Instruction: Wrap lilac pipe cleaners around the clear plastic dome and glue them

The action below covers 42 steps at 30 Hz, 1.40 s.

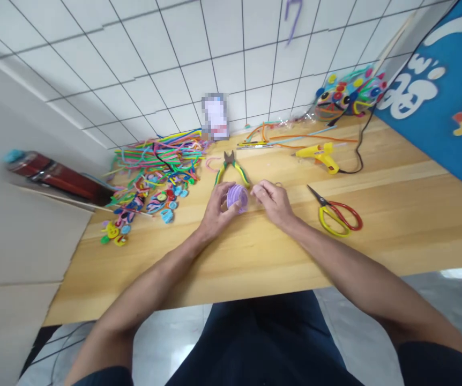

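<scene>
My left hand (218, 208) is closed round a purple coil (236, 197), with the thumb along its lower side. The coil looks like a wound pipe cleaner. Just to its right, my right hand (272, 200) has its fingers pinched together, apart from the coil. Whatever sits between those fingertips is too small to make out. Directly beyond both hands lie wire cutters (231, 165) with green and yellow handles, jaws pointing away from me. Scissors (334, 213) with one red and one yellow handle rest to the right of my right hand.
Pipe cleaners (162, 153) and small craft pieces (166, 198) are heaped at the left. A red bottle (62, 177) leans there. A yellow glue gun (320, 155) with a cord lies back right, near a bag of colourful pieces (351, 94). A blurred-out upright object (215, 115) stands by the tiled wall.
</scene>
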Motion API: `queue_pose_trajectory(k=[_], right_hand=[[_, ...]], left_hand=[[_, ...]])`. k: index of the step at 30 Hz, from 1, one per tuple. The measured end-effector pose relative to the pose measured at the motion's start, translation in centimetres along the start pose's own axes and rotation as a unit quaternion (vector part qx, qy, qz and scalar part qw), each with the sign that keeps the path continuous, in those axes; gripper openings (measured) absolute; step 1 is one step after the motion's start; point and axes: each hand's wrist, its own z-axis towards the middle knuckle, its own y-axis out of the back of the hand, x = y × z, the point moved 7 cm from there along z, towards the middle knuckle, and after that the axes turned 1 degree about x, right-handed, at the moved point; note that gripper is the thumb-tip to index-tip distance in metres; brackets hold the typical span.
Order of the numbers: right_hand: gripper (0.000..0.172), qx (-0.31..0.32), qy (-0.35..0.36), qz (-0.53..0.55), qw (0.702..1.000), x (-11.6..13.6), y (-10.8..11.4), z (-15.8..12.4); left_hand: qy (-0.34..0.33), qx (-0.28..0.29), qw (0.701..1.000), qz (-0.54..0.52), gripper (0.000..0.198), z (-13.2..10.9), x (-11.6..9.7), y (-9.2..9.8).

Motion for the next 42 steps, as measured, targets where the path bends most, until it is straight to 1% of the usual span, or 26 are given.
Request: queue_pose_trajectory(k=[3,8,10,13,16,20,24,27,33,39,42], right_hand=[[0.043,0.009,0.011,0.017,1.0,0.1,-0.6,0.0],[0.035,0.005,0.015,0.018,1.0,-0.1,-0.7,0.2],[0.031,0.001,0.012,0.012,1.0,-0.5,-0.8,0.4],[0.022,0.002,0.007,0.023,1.0,-1.0,-1.0,0.4],[0.026,0.013,-0.002,0.036,0.999,-1.4,-1.5,0.1],[0.028,0.045,-0.008,0.026,0.999,-1.4,-2.2,-0.3],[0.03,0.055,-0.021,0.03,0.998,-1.6,-2.3,-0.5],[0.032,0.06,-0.029,0.032,0.997,-1.6,-2.2,-0.6],[0.036,0.078,-0.047,0.044,0.995,-1.3,-2.4,-0.7],[0.036,0.096,-0.057,0.059,0.992,-0.6,-2.5,-0.8],[0.035,0.089,-0.059,0.053,0.993,-0.8,-2.2,-0.6]], left_hand=[[0.023,0.003,1.0,-0.004,0.05,0.1,0.2,-0.1],[0.091,0.019,0.993,-0.069,0.055,-0.2,0.2,-0.2],[0.094,0.021,0.993,-0.075,0.055,-0.4,-0.1,-0.2],[0.079,0.01,0.994,-0.072,0.057,-0.7,-0.4,-0.1],[0.07,0.011,0.995,-0.076,0.059,-0.9,-0.3,-0.2],[0.068,0.032,0.992,-0.097,0.06,-0.9,0.1,-0.5],[0.049,0.046,0.989,-0.13,0.063,-0.8,-0.1,-0.7],[0.046,0.055,0.988,-0.14,0.059,-0.8,0.0,-0.9],[0.045,0.05,0.987,-0.146,0.056,-0.9,0.6,-1.1],[0.051,0.045,0.986,-0.151,0.055,-1.1,0.3,-1.3],[0.058,0.035,0.986,-0.153,0.057,-1.2,0.1,-1.3]])
